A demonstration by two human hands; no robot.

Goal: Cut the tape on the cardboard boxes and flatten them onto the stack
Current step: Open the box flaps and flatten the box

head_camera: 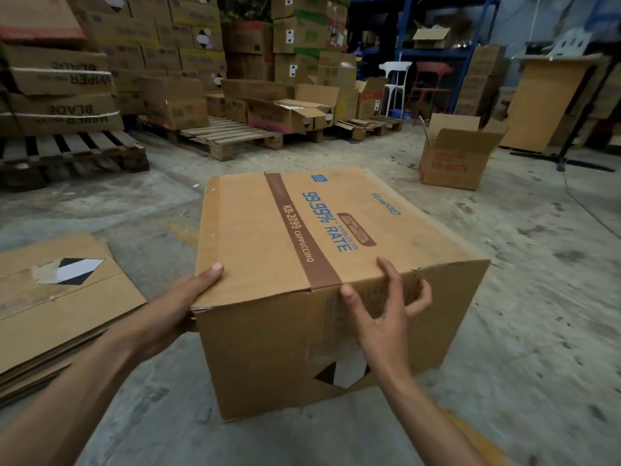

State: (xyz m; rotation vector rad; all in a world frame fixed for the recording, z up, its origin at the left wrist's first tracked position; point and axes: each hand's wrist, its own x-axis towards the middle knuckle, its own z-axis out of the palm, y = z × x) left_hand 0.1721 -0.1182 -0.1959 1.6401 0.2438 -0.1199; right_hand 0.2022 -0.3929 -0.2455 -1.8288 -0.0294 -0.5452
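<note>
Both grips (188,297) (386,304) loosely on box (268,348).

The flattened stack (50,297) runs off the left edge; the left hand's fingers hide behind the box (302,297).

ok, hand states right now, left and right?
Left hand: grips the near left corner of the box, thumb on top.
Right hand: open, fingers spread at the top edge, holding nothing.
</note>
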